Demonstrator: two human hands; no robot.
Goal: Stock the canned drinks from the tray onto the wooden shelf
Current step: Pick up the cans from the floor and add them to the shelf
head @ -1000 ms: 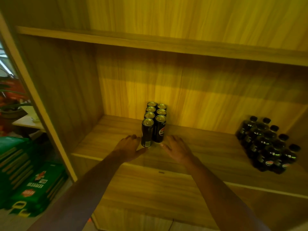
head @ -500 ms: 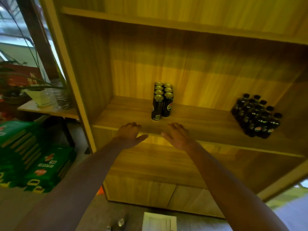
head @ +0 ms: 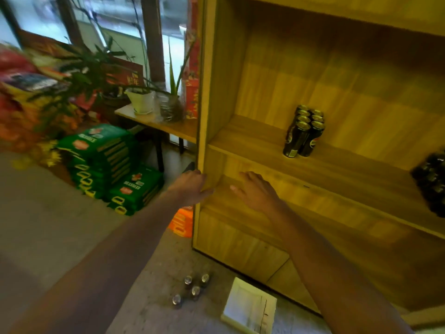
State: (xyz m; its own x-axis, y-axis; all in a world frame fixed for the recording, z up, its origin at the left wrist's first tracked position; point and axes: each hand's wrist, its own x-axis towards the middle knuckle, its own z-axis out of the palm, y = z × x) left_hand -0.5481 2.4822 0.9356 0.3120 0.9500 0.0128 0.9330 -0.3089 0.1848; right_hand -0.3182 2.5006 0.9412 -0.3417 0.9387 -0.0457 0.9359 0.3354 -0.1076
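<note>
Dark cans [head: 304,131] stand upright in two rows on the wooden shelf [head: 252,138].

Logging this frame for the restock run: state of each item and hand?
Cans on shelf: upright, two tight rows.
Cans on floor: four, upright, not yet shelved.
Bottles: clustered at shelf's right end, blurred.
Shelf: mostly bare.
Left hand: empty, open.
Right hand: empty, open.
White tray: on floor, nothing on it.
</note>
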